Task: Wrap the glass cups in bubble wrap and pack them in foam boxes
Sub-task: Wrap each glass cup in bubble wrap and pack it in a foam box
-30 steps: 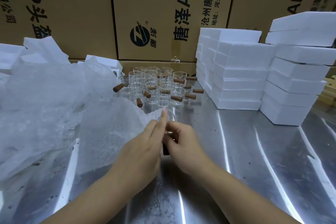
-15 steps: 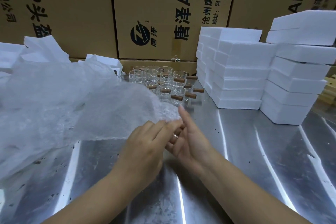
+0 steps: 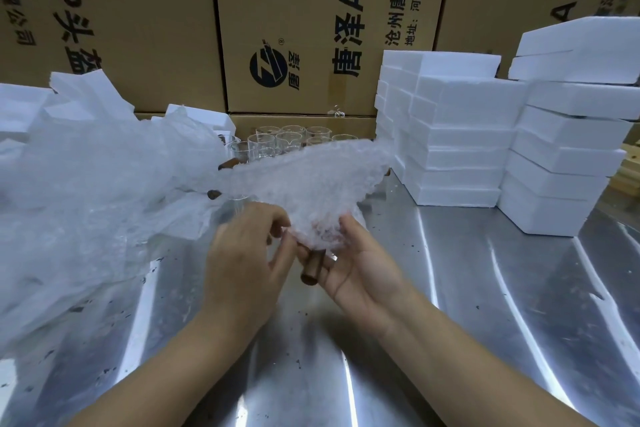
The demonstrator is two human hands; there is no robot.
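Observation:
My right hand (image 3: 356, 263) lies palm up over the steel table and cradles a glass cup, of which only the brown wooden handle (image 3: 311, 270) shows. A sheet of bubble wrap (image 3: 311, 180) is draped over the cup and rises toward the back right. My left hand (image 3: 242, 253) is just left of it, fingers curled, pinching the wrap's lower edge. Several more glass cups (image 3: 287, 142) with brown handles stand at the back centre, partly hidden by the wrap. White foam boxes (image 3: 460, 135) are stacked at the right.
A big loose pile of bubble wrap (image 3: 86, 191) covers the left of the steel table (image 3: 450, 305). A second foam stack (image 3: 568, 156) stands at the far right, and foam pieces (image 3: 20, 104) lie at the far left. Cardboard cartons (image 3: 294, 28) wall the back.
The bubble wrap sheet has been pulled from the left pile and thrown over the cup toward the right. My right hand has turned palm up beneath the cup.

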